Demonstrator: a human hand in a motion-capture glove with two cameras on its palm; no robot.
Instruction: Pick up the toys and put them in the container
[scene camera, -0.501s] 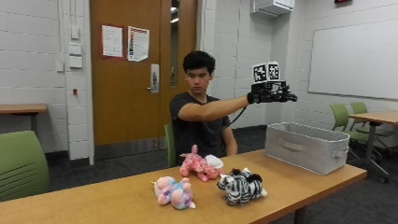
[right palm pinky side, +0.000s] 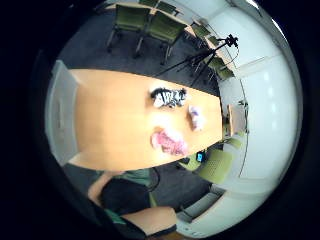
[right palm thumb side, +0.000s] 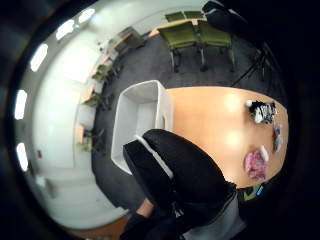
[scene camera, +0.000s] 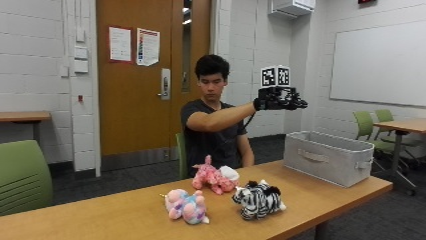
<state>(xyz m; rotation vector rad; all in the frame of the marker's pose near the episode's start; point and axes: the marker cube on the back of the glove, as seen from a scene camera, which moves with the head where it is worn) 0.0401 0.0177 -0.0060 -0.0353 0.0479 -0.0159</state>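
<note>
Three plush toys sit on the wooden table (scene camera: 133, 220): a pink one (scene camera: 212, 178), a pastel pink-and-blue one (scene camera: 186, 206) and a zebra (scene camera: 258, 199). My gloved right hand (scene camera: 283, 102) is raised high at head height, between the toys and the grey fabric container (scene camera: 328, 156). Its fingers are relaxed and hold nothing. The little finger side palm view looks down on the zebra (right palm pinky side: 168, 97), the pastel toy (right palm pinky side: 196, 118), the pink toy (right palm pinky side: 169, 141) and the container (right palm pinky side: 59, 117). The thumb side view shows the empty container (right palm thumb side: 140, 120) beside the black glove (right palm thumb side: 180, 170).
The container stands at the table's right end, near the edge. Bare tabletop lies between it and the toys. Green chairs (scene camera: 23, 175) stand on the left and behind the container (scene camera: 373, 125). A camera tripod (right palm pinky side: 200, 60) stands on the floor beyond the table.
The raised hand has drifted slightly toward the toys' side. The toys and the container have not moved.
</note>
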